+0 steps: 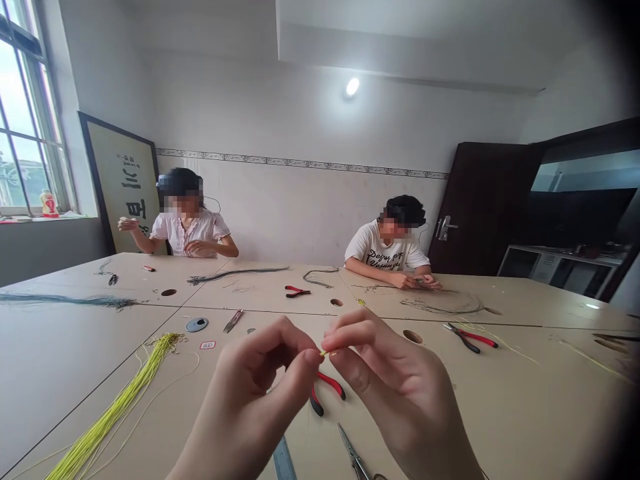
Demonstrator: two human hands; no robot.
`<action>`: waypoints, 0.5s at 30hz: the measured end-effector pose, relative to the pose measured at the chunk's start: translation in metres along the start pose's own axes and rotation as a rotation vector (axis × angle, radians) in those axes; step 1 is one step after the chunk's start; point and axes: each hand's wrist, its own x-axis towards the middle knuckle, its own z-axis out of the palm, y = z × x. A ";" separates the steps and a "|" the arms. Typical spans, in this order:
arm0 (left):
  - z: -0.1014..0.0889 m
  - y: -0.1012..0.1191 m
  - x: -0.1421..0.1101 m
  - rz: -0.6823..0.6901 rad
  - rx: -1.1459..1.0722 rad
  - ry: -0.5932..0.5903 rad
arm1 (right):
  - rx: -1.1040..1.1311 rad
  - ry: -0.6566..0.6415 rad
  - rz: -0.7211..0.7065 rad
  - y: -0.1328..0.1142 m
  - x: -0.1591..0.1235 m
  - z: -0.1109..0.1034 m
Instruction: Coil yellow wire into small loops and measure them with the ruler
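Fingertip to fingertip in the middle of the head view, my left hand (265, 393) and my right hand (400, 380) pinch a tiny yellow cord end (324, 353) between thumbs and index fingers. Most of the cord end is hidden by the fingers. Behind and below the hands lie red-and-black pliers (331, 385), their jaws covered by my left hand. Scissors (353, 455) and a metal ruler (283, 460) rest nearer to me, partly cut off by the frame. To the left is a bundle of yellow cords (125, 393) with small metal ends.
On the table (500, 400) lie thread snips (233, 321), a grey round cap (197, 324), a small label (207, 345) and more pliers (471, 338). Two people sit across, working with dark cords (240, 272). Round holes (413, 336) pierce the tabletop.
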 end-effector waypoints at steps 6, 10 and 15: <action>0.001 -0.008 -0.005 0.115 0.126 0.029 | -0.200 0.104 -0.136 -0.001 -0.005 0.004; 0.001 -0.011 -0.008 0.164 0.137 0.070 | -0.301 0.141 -0.218 0.000 -0.005 0.004; -0.002 -0.007 -0.009 0.109 0.108 0.001 | -0.381 0.138 -0.252 -0.003 -0.007 0.000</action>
